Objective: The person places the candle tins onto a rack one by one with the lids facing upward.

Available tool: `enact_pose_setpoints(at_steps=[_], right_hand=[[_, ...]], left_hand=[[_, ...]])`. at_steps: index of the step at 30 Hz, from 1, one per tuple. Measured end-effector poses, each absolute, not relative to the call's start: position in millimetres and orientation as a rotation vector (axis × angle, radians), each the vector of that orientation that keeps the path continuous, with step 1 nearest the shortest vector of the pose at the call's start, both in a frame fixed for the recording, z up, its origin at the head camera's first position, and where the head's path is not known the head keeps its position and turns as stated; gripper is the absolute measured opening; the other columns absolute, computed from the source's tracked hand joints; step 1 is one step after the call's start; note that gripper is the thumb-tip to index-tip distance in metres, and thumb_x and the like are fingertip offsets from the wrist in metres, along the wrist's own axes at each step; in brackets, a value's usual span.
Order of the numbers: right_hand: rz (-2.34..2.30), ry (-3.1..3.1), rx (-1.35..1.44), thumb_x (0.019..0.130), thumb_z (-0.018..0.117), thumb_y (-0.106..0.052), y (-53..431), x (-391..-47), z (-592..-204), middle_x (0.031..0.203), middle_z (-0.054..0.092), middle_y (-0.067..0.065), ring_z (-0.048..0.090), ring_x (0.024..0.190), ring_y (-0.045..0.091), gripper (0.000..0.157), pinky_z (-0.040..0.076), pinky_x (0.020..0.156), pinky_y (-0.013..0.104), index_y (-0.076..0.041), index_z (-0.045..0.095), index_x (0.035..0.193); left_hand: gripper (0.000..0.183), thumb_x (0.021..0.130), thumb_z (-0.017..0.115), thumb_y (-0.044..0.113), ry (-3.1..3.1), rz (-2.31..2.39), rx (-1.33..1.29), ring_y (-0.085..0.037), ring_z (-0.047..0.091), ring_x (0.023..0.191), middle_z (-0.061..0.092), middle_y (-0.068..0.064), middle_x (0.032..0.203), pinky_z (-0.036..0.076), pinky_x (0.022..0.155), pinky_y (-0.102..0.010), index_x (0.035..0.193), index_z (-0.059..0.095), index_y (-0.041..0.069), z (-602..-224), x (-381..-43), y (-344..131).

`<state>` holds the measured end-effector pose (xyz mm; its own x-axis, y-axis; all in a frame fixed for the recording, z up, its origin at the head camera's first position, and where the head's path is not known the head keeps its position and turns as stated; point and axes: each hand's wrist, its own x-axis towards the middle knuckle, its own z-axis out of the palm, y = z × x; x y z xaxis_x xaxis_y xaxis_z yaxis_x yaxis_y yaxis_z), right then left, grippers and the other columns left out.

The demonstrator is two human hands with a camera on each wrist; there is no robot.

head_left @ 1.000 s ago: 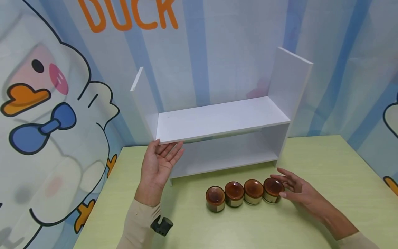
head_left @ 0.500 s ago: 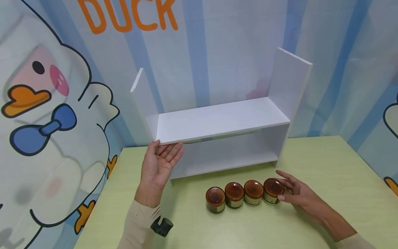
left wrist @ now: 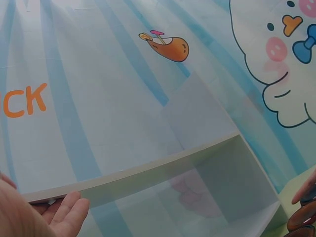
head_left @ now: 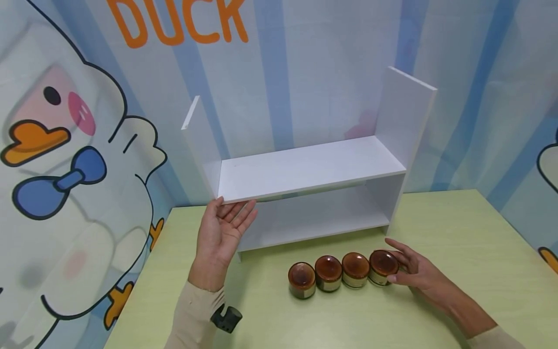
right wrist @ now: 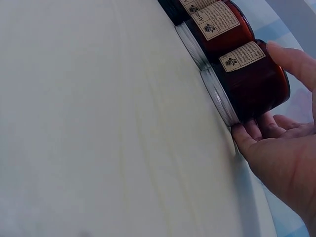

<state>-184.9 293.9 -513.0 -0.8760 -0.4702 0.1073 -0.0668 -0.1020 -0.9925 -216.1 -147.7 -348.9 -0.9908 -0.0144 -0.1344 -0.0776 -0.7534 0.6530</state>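
A white two-tier shelf (head_left: pixel 305 167) stands on the table against the backdrop. My left hand (head_left: pixel 221 237) grips the left front corner of its upper board, palm up, with the thumb at the edge and fingers beneath. In front of the shelf, several amber glass jars (head_left: pixel 328 273) form a row, metal lids down and labels on their sides. My right hand (head_left: pixel 420 271) holds the rightmost jar (head_left: pixel 383 266), thumb on the near side and fingers behind. In the right wrist view that jar (right wrist: pixel 256 81) touches its neighbour, and the thumb presses near its base.
The pale green table (head_left: pixel 348 320) extends around the shelf and jars. Behind it hangs a striped blue backdrop (head_left: pixel 331 63) with duck drawings. A black wrist camera (head_left: pixel 226 318) sits on the left sleeve.
My right hand has shifted slightly to the left, its thumb coming closer onto the rightmost jar. The left hand, shelf and jars stay in place.
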Motion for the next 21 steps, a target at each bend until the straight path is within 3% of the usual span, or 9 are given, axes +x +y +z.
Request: enact_pose_setpoints(at_steps=[13, 21], right_hand=[[-2.072, 1.841, -0.619, 0.093, 0.059, 0.014, 292.2, -185.3, -511.3, 0.143, 0.055, -0.007, 0.06, 0.124, 0.009, 0.084, 0.059, 0.093, 0.034, -0.017, 0.022, 0.162], [-2.039, 1.91, -0.62, 0.091, 0.063, 0.014, 290.9, -186.5, -512.0, 0.14, 0.057, -0.007, 0.06, 0.123, 0.008, 0.088, 0.054, 0.098, 0.024, -0.002, 0.013, 0.162]], left_hand=[[0.045, 0.112, 0.037, 0.031, 1.09, 2.904, -0.196, -0.035, 0.061, 0.127, 0.057, -0.017, 0.13, 0.051, 0.107, -0.048, 0.145, 0.043, 0.001, -349.8, -215.7, -147.9], [0.045, 0.112, 0.037, 0.031, 1.092, 2.902, -0.194, -0.036, 0.058, 0.13, 0.057, -0.017, 0.131, 0.051, 0.107, -0.047, 0.145, 0.043, 0.001, -349.6, -215.9, -147.7]])
